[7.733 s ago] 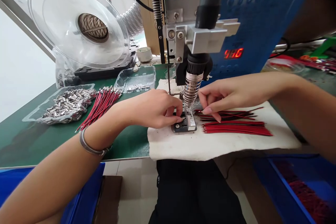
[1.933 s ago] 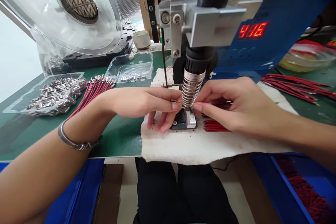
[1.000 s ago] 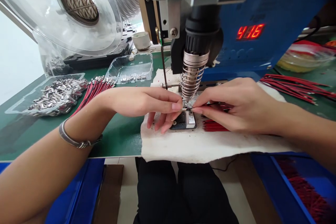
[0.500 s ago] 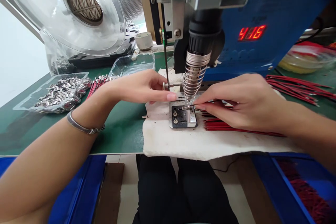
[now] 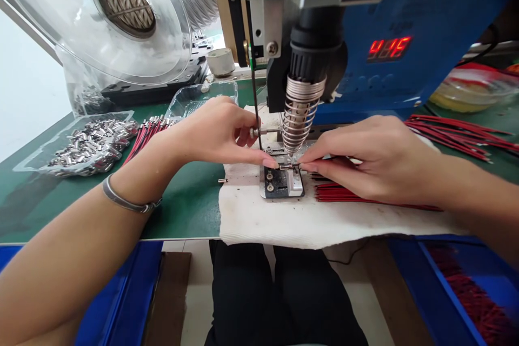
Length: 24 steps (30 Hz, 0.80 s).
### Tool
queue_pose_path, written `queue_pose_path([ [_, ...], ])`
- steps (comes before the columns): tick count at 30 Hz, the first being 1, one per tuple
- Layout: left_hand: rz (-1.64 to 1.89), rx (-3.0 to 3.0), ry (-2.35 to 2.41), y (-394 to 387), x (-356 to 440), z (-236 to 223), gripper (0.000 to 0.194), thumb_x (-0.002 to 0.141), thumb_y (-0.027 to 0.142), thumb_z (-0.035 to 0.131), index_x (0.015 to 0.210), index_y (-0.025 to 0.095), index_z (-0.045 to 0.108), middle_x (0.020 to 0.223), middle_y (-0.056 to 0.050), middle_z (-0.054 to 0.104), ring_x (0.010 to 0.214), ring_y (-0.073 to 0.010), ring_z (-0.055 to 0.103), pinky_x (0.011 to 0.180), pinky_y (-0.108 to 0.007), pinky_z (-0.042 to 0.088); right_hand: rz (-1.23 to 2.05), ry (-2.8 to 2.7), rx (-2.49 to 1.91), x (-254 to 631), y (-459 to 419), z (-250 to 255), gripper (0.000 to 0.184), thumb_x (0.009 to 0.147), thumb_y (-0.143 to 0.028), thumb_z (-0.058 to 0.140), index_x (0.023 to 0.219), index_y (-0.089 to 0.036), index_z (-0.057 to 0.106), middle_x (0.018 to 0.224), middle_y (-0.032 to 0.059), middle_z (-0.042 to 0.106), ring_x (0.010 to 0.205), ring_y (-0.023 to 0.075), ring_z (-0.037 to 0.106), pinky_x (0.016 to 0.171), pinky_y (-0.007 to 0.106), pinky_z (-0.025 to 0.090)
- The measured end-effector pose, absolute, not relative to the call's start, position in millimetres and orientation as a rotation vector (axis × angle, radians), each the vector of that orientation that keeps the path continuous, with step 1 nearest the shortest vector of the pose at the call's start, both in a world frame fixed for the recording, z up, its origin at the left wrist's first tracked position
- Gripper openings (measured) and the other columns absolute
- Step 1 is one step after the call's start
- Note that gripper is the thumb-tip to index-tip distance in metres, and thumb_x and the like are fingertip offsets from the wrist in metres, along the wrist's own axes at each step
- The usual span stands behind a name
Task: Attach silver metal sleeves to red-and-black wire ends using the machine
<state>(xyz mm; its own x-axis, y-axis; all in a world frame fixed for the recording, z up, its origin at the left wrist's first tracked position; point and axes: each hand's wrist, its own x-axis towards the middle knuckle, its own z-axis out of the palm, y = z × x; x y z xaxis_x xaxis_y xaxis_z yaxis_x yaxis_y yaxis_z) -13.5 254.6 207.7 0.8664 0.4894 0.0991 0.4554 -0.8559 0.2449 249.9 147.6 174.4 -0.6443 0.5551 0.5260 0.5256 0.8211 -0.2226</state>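
Observation:
My right hand [image 5: 377, 159] pinches a thin wire between thumb and forefinger at the right side of the small metal fixture [image 5: 275, 186]. A small silvery motor [image 5: 287, 166], or a part shaped like one, lies across the fixture at the wire's end, under the spring-wrapped soldering head [image 5: 303, 113]. My left hand [image 5: 223, 132] is open, its thumb stretched out so the tip reaches the left end of the small part. Its other fingers curl near the knob [image 5: 254, 132] of a thin rod. Red and black wires [image 5: 365, 197] lie beneath my right hand.
A clear tray of small metal parts [image 5: 95, 143] stands left, beside wired parts [image 5: 148, 132]. One loose part [image 5: 223, 180] lies at the edge of the white cloth [image 5: 259, 227]. The blue machine [image 5: 389, 16] carries a red display; more wires [image 5: 458, 132] lie right.
My left thumb has moved down and right, onto the end of the small part. My right hand has hardly moved. The view has shifted slightly.

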Motion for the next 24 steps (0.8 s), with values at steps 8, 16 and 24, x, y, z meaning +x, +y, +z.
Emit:
queue_pose_path([
  [8, 0.265, 2.867, 0.673, 256.6, -13.5, 204.6, 0.075, 0.088, 0.091, 0.059, 0.076, 0.018, 0.074, 0.065, -0.003, 0.066, 0.063, -0.0149, 0.055, 0.071, -0.032, 0.037, 0.014, -2.420, -0.777, 250.6, 148.4, 173.9, 0.017, 0.106, -0.020, 0.062, 0.099, -0.020, 0.078, 0.084, 0.0008, 0.080, 0.066, 0.0135, 0.070, 0.059, 0.029, 0.048],
  [16, 0.366, 2.867, 0.579, 260.5, -14.1, 199.6, 0.059, 0.087, 0.076, 0.072, 0.075, 0.019, 0.078, 0.065, -0.003, 0.070, 0.057, -0.0154, 0.056, 0.067, -0.034, 0.040, -0.054, -2.409, -0.697, 249.9, 148.6, 170.0, 0.012, 0.103, -0.015, 0.066, 0.099, -0.016, 0.077, 0.083, 0.0003, 0.079, 0.064, 0.0111, 0.069, 0.059, 0.026, 0.048],
  [24, 0.345, 2.825, 0.600, 263.2, -14.1, 198.8, 0.048, 0.081, 0.067, 0.079, 0.070, 0.022, 0.069, 0.064, -0.003, 0.070, 0.058, -0.0184, 0.060, 0.065, -0.034, 0.041, -0.090, -2.413, -0.693, 251.9, 150.3, 170.6, 0.013, 0.105, -0.016, 0.064, 0.100, -0.016, 0.077, 0.085, 0.0005, 0.079, 0.065, 0.0112, 0.070, 0.059, 0.026, 0.048],
])
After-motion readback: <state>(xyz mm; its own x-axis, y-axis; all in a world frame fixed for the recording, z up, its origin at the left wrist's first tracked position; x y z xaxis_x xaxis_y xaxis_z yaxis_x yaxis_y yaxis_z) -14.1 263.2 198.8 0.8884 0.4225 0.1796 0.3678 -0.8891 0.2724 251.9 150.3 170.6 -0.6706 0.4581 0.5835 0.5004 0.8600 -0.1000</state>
